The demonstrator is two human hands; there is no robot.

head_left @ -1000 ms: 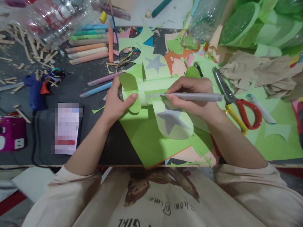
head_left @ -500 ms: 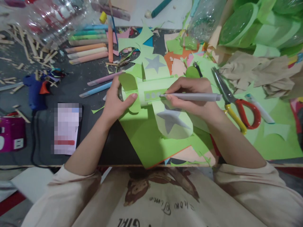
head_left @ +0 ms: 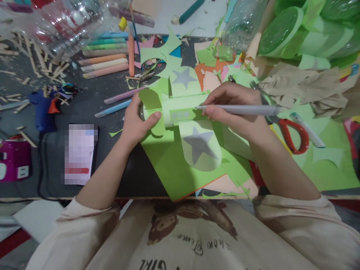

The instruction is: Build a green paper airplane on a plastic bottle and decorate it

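A pale green paper model airplane (head_left: 185,100) lies on its side across green paper, with a grey star on each wing. My left hand (head_left: 140,122) grips its tail end, thumb on top and fingers behind. My right hand (head_left: 236,107) pinches a grey marker (head_left: 247,109), its tip pointing left at the bright green strip (head_left: 184,114) on the body. Grey marks show along the strip's left part. Whether the tip touches the strip I cannot tell. Red and yellow scissors (head_left: 294,137) lie right of my right hand, partly behind the wrist.
A blue glue gun (head_left: 42,108), a phone (head_left: 79,153) and a purple box (head_left: 14,160) lie at left. Several markers (head_left: 105,60), paper scraps (head_left: 206,71), wooden sticks (head_left: 42,60) and clear plastic bottles (head_left: 67,22) surround the work. Crumpled brown paper (head_left: 306,88) lies at right.
My right hand and the marker have shifted right and slightly up, away from the grey marks. The airplane has rolled a little, and its near wing has swung slightly left and down.
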